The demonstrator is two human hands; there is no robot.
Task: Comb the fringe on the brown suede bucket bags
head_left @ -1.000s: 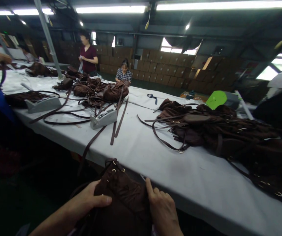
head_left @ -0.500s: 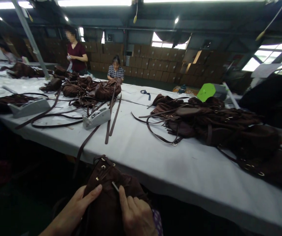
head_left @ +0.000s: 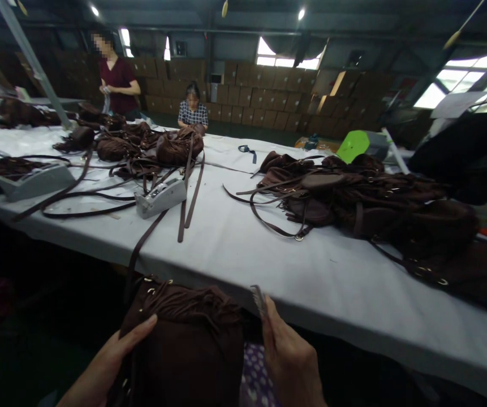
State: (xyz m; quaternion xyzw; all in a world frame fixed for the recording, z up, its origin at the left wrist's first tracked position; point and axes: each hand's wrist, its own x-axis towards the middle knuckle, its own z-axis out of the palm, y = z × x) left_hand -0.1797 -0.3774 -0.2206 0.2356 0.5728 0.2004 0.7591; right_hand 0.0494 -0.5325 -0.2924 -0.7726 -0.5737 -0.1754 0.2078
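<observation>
Working over a dark brown bag (head_left: 188, 350) looks to be the step in hand: the left hand (head_left: 113, 350) steadies it while the right hand (head_left: 292, 347) has a slim toothed tool (head_left: 259, 301) ready just beside it. Bringing that tool to the bag would call for a short, level shift to the left, with the gathered folds (head_left: 201, 302) held taut and the teeth kept from snagging the cloth.

The bag is off the near edge of the white-covered surface (head_left: 226, 254), between the two hands. The left fingers are clamped on its left side, the thumb laid across the front just below the gold-coloured rings (head_left: 151, 291); the other fingers are hidden, probably behind it. The right fingers are closed around the tool, its toothed end pointing up and slightly left, well clear of the folds; exactly how they pinch it cannot be told. A purple dotted cloth (head_left: 257, 373) shows between the bag and the right hand. Farther off, brown bags lie heaped at left (head_left: 141, 144) and right (head_left: 353, 203), with a tape dispenser (head_left: 161, 199) near the left heap.
</observation>
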